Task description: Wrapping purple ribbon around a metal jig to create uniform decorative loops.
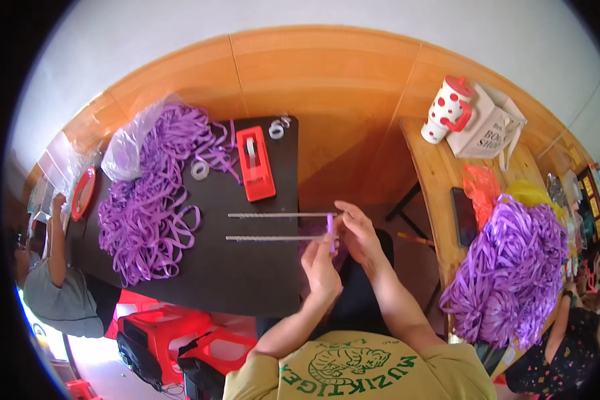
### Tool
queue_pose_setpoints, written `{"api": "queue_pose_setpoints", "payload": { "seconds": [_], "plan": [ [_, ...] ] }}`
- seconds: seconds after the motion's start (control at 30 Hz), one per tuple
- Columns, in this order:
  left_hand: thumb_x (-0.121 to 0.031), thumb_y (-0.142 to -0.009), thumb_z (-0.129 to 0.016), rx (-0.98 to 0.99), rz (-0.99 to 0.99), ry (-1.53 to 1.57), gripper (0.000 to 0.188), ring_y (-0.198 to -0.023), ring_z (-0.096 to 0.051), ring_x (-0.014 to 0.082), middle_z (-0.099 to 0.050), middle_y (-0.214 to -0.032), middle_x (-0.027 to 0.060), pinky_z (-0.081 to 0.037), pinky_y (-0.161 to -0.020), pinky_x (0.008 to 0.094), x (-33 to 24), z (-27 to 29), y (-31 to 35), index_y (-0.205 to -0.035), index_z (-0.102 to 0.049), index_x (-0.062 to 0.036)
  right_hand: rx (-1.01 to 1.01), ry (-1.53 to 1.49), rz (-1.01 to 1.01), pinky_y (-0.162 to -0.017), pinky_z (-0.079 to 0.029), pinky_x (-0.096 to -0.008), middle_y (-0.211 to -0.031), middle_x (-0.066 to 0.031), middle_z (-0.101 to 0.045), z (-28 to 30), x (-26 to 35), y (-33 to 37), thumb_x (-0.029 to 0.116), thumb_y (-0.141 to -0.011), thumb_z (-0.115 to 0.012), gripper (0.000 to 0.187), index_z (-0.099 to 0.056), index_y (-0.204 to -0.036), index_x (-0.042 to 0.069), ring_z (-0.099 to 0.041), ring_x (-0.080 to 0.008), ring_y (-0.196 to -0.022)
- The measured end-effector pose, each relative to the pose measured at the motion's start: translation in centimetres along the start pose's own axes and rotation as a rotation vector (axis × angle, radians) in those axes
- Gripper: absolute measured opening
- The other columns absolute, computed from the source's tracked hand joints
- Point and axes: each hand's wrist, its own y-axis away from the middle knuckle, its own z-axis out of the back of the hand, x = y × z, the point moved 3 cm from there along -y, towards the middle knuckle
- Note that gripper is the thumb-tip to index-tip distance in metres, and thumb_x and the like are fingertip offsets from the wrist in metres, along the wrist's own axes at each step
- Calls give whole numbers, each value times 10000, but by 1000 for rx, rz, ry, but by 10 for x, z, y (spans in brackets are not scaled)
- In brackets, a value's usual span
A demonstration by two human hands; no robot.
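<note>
Two thin metal rods (273,238) run side by side over the dark table's edge, with a short band of purple ribbon (330,225) stretched across them near their right ends. My left hand (322,268) is closed in a pinch on the ribbon at the lower rod. Around the right end of the upper rod, my right hand (357,235) has its fingers apart and lightly curved, next to the ribbon. Whether its fingertips touch the ribbon is hard to make out.
A purple ribbon heap (143,220), a red tape dispenser (255,163) and tape rolls (200,171) lie on the dark table (247,287). The wooden table (427,157) at right bears another ribbon pile (510,273), a phone (464,217) and a dotted tumbler (449,110). People sit at both sides.
</note>
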Motion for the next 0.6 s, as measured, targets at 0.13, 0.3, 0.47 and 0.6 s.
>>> {"api": "queue_pose_setpoints", "payload": {
  "seconds": [0.13,0.3,0.47,0.6],
  "plan": [
    [-134,-903,-557,22,23,-63,145,-795,-570,105,-638,-897,46,-417,-700,228,4,10,1,-964,-633,-27,-59,414,-39,-738,-482,-284,-892,-134,-638,-32,17,-2,198,-914,-560,505,-371,-1339,0,-618,-177,-842],
    [-165,-898,-575,367,307,-571,166,-781,-561,86,-629,-871,29,-432,-689,234,12,89,37,-972,-652,-38,-117,442,-76,-768,-469,-279,-864,-141,-651,-42,12,-7,255,-880,-623,577,-381,-1308,-46,-635,-189,-830],
    [-210,-893,-578,1082,119,-850,217,-920,-581,176,-636,-960,85,-426,-859,309,3,143,83,-984,-667,-35,-191,416,11,-787,-478,-289,-859,-106,-634,-40,6,-6,157,-825,-687,543,-431,-1266,-30,-635,-176,-820],
    [-203,-870,-615,1114,139,-859,237,-1113,-513,221,-619,-1094,123,-355,-980,325,-6,153,94,-1054,-669,-64,-185,470,-43,-905,-463,-358,-884,-119,-641,-43,-5,-8,114,-820,-680,523,-439,-1275,20,-637,-187,-819]
  ]
}}
